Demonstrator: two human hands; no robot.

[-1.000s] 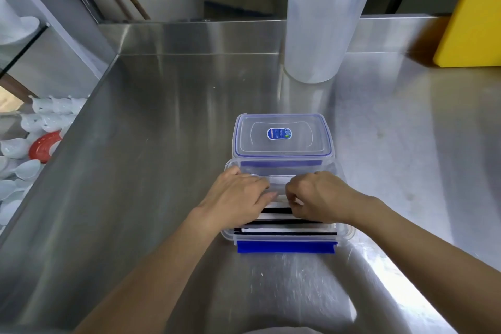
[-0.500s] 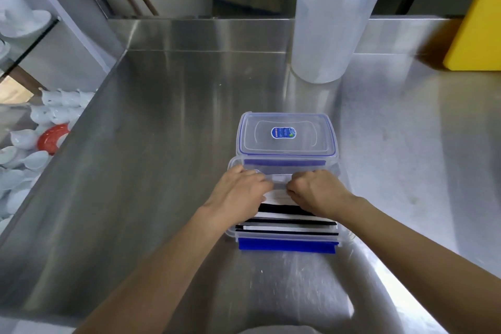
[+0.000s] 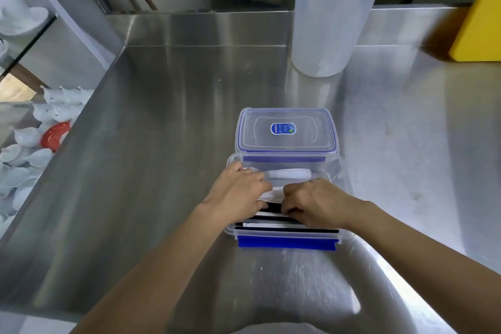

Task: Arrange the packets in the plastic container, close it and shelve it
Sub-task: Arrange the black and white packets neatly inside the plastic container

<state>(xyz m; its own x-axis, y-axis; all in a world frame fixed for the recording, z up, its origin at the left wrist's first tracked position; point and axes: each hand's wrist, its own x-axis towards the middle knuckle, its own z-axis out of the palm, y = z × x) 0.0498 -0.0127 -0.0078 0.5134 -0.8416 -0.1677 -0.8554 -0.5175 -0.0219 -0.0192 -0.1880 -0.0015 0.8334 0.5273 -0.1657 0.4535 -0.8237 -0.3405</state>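
A clear plastic container [image 3: 339, 171] with a blue clip [image 3: 286, 243] on its near side sits on the steel counter. Its clear lid [image 3: 286, 129], with a blue seal and a blue sticker, lies flat just behind it. Several white packets with black edges [image 3: 273, 222] stand in a row inside the container. My left hand [image 3: 238, 190] and my right hand [image 3: 314, 202] reach into the container side by side, fingers curled onto the packets. A white packet [image 3: 287, 173] stands behind my fingers near the far wall.
A tall translucent plastic jug [image 3: 325, 13] stands behind the lid at the counter's back. A yellow board [image 3: 479, 22] leans at the far right. White ceramic dishes and a red one [image 3: 55, 135] fill a lower shelf past the counter's left edge.
Both hands have stayed on the packets and shifted slightly toward the near side of the container. The camera has drifted a little, so everything sits further right in view.
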